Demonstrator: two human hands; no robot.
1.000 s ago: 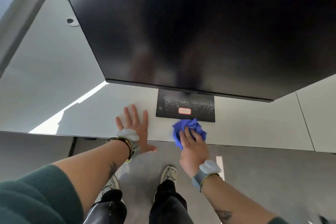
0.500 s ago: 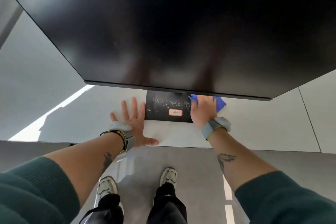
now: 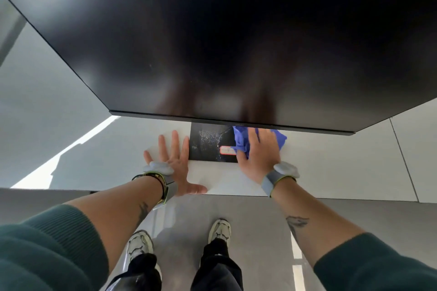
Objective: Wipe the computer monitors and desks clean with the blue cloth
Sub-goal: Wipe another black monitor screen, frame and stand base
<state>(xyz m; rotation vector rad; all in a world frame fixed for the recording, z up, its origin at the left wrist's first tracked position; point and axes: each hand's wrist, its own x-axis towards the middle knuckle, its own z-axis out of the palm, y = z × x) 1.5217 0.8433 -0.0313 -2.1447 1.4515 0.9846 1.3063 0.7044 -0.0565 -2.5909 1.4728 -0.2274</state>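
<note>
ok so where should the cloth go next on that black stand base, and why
Probably slide the blue cloth leftward across the stand base. The right hand presses it flat on the base's right end, while pale dust specks show on the uncovered left part, beside the left hand resting flat on the desk.

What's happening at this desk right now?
A person stands at a white desk, cleaning under the monitor. The right hand presses the blue cloth onto the right side of the black stand base, just below the monitor's bottom edge. The left hand rests flat, palm down, on the desk beside the stand base's left edge. Dust specks show on the uncovered middle of the stand base.
</note>
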